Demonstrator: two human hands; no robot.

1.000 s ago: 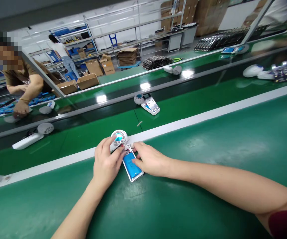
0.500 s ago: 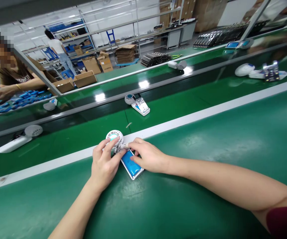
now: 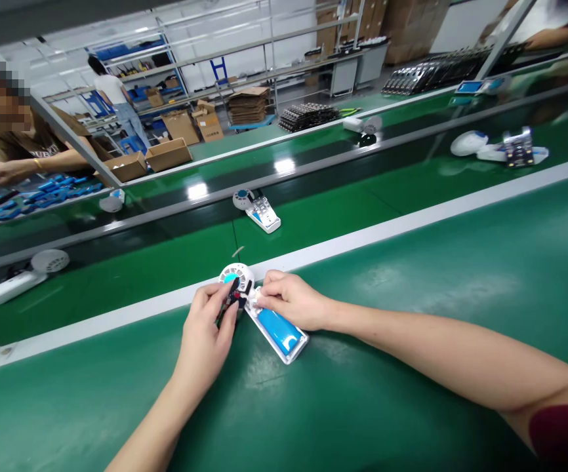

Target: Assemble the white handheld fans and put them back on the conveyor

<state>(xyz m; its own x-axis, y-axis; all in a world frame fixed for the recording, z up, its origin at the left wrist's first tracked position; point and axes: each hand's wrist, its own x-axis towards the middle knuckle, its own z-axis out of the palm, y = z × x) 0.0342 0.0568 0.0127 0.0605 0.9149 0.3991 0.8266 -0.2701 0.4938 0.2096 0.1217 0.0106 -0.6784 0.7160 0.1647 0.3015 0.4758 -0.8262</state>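
A white handheld fan (image 3: 296, 354) lies on the green bench with its handle open and its round head near the white rail. A blue battery (image 3: 279, 331) fills the handle. My left hand (image 3: 209, 321) grips a small dark circuit board (image 3: 235, 292) by its edges, just over the fan head, with a red spot showing on it. At the fan's neck, my right hand (image 3: 288, 298) has its fingers closed in a pinch beside small white parts. What sits between those fingertips is hidden.
Beyond the white rail (image 3: 131, 314), the green belt carries open fans (image 3: 263, 215), one with a circuit board on it (image 3: 519, 148). On the far side, a person (image 3: 23, 144) works by a pile of blue batteries (image 3: 42, 196). Cardboard boxes (image 3: 168, 155) stand behind.
The fan in front of me has shifted slightly right and turned. The dark board now shows in my left hand. Near-belt fans moved left; those on the far belt moved right.
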